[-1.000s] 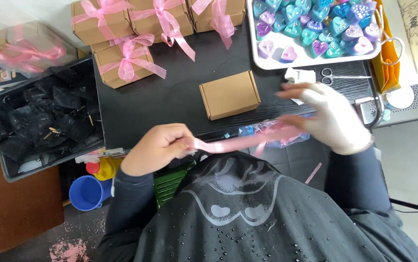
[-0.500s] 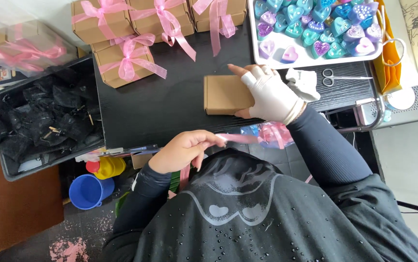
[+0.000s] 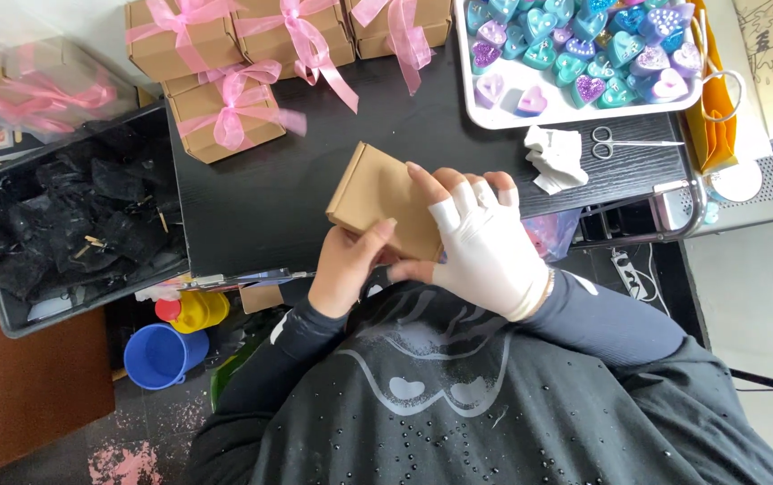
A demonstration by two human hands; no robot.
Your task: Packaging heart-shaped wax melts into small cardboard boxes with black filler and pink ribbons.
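Presently the plain brown box [image 3: 377, 190] sits tilted above the black table [image 3: 270, 198], clasped by the bare left hand [image 3: 346, 269] and gloved right hand [image 3: 485, 247]; an even two-handed hold would best keep it square.

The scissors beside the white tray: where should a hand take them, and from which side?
Take the scissors by the two finger loops at their left end, coming from above. They lie flat on the black table, blades pointing right. A folded white cloth lies close on the loop side, so reach straight down.
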